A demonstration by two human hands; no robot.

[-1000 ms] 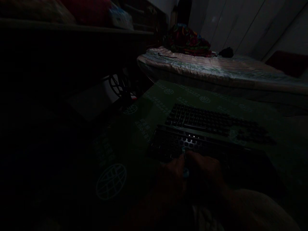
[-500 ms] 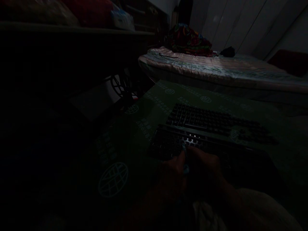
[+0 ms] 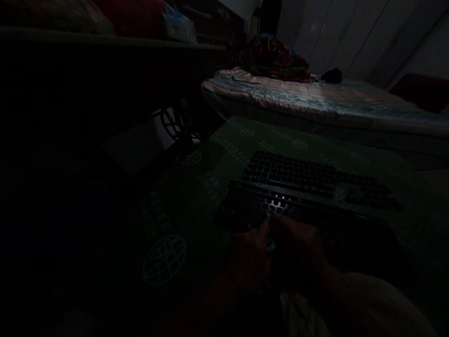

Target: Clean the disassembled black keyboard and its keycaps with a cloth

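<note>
A dark keyboard [image 3: 242,187] with its keycaps off lies in front of me, its upper edge slanting down to the right. Over its middle my two hands are close together, fingers bent down and in deep shadow. My left hand [image 3: 249,243] is closed round a thin bluish thing [image 3: 270,245], whose tip shows above the fingers; its kind is too dark to make out. Beside it, my right hand [image 3: 298,231] is closed too, its fingertips at the keyboard near a lit patch of pale plate [image 3: 277,205]. What those fingers hold is hidden.
Loose black keycaps [image 3: 291,173] lie in rows just beyond the keyboard, on a green sheet [image 3: 224,154] printed with globes. Behind stands a bed [image 3: 301,96] with a patterned cloth heap [image 3: 275,58]. A dark table [image 3: 140,42] with bags is at the left.
Hardly anything differs. My hands stay over the same part of the keyboard, with only a slight shift at the fingertips.
</note>
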